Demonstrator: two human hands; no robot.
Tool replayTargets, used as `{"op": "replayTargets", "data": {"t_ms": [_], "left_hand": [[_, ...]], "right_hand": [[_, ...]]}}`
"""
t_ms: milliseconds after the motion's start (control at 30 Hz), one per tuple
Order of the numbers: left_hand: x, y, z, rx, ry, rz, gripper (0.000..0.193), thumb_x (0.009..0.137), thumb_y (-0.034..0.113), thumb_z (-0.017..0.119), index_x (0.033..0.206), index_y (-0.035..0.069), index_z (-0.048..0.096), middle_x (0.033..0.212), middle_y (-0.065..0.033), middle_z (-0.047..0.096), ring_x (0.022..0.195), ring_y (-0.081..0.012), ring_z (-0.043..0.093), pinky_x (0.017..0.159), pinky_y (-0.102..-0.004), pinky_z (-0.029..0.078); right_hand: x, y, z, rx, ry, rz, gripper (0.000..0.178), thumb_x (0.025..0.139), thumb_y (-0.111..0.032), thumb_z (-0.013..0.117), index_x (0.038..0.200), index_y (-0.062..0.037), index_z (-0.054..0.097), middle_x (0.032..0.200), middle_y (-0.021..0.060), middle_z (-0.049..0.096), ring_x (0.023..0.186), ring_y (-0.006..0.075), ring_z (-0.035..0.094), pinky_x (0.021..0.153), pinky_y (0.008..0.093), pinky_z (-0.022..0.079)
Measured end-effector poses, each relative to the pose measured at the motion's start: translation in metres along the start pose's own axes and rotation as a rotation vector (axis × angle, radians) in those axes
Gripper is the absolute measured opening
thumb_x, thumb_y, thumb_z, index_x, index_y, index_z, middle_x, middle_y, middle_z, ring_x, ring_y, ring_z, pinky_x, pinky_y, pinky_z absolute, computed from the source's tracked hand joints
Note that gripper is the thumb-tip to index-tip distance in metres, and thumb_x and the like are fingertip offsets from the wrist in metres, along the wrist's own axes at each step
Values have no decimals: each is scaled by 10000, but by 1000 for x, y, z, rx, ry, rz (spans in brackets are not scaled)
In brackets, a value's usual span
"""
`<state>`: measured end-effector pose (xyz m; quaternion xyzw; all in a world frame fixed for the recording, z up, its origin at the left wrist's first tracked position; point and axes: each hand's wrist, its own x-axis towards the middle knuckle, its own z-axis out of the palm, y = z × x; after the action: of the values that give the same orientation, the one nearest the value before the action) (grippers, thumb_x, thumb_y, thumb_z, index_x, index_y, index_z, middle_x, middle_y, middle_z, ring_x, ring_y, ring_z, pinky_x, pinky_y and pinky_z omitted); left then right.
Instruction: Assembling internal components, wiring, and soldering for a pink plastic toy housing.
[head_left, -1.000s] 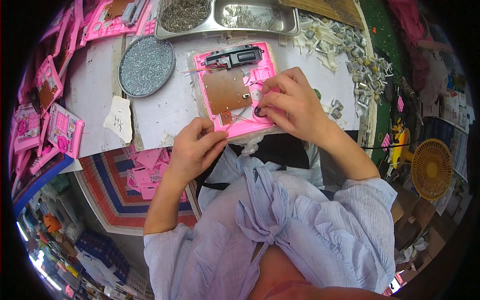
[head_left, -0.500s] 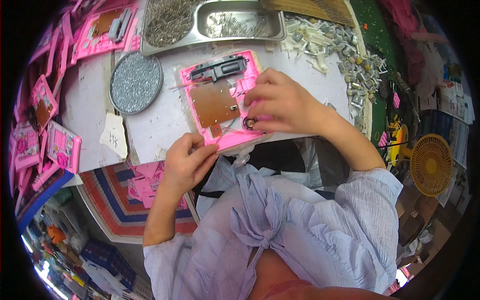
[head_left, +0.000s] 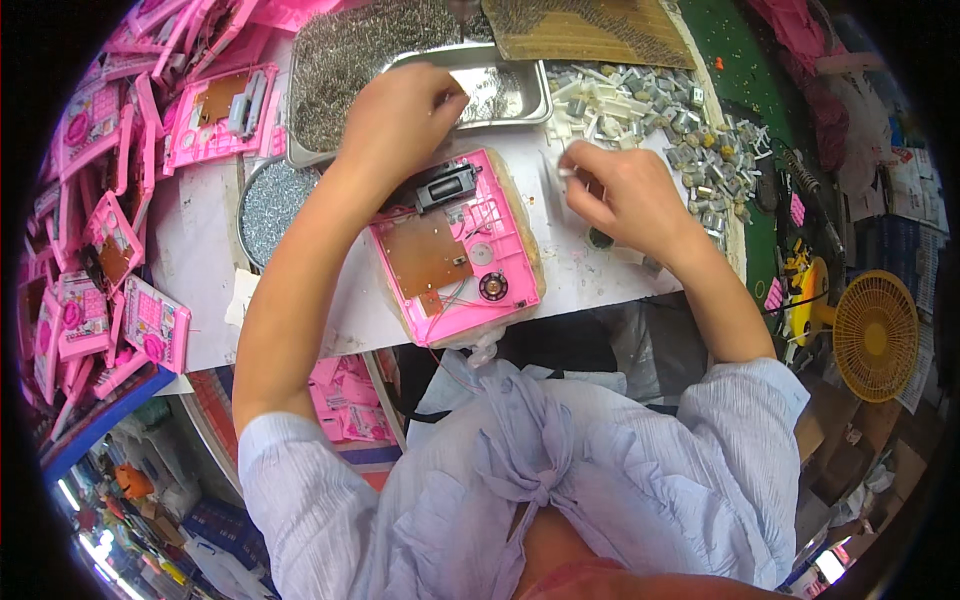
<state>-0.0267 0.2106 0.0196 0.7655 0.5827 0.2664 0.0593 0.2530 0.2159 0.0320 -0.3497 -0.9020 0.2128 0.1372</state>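
A pink plastic toy casing (head_left: 505, 215) lies open-side up on the worktable, apart from both hands. Inside it are a brown circuit board (head_left: 425, 262), a black module (head_left: 447, 188) at the far end, thin wires and a small round speaker (head_left: 493, 287). My left hand (head_left: 400, 118) is over the metal tray (head_left: 548, 95), its fingers curled together above the compartment of small metal pieces; what they hold is hidden. Right of the casing, my right hand (head_left: 635, 200) pinches a small white plastic part (head_left: 567, 172), partly blurred, beside a heap of small motors and white parts (head_left: 640, 110).
A round dish of small silvery pieces (head_left: 278, 212) stands under my left forearm. Pink casings (head_left: 150, 320) are piled at the left. Behind the motors lies a cardboard sheet with small metal pieces (head_left: 590, 30). A yellow fan (head_left: 868, 335) stands at the right.
Both hands have left the pink casing. My left hand has gone up to the metal tray, my right hand rightward toward the motors. The speaker is now uncovered.
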Motion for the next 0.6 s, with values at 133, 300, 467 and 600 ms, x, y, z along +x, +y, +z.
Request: {"op": "replayTargets", "data": {"t_ms": [133,300,467,600], "left_hand": [[54,1,30,149,-266,-279,297,826,313,714,969,53,745,852,-199,714,854,-351,719,770,-456,559],[55,-33,75,112,-147,-129,269,768,284,694,875,40,729,878,-206,717,813,-391,701,768,-473,550],[39,-8,26,155,-71,-143,201,875,212,670,964,33,653,890,-160,682,869,-376,684,754,-462,533],[34,-8,21,129,65,-47,158,901,151,662,1000,28,654,956,-154,689,908,-371,678,767,-460,534]], "right_hand": [[-27,7,-21,128,36,84,138,830,-92,630,950,-37,668,736,101,680,613,211,670,607,317,541],[-39,17,-20,364,87,127,126,816,-63,630,929,-21,665,738,47,654,649,135,631,603,264,514],[-7,21,-19,610,-42,130,120,836,-136,682,868,-26,643,665,16,574,659,118,542,590,273,462],[42,22,-9,396,13,8,252,869,-263,724,847,-23,654,645,26,556,617,112,510,556,305,422]]}}
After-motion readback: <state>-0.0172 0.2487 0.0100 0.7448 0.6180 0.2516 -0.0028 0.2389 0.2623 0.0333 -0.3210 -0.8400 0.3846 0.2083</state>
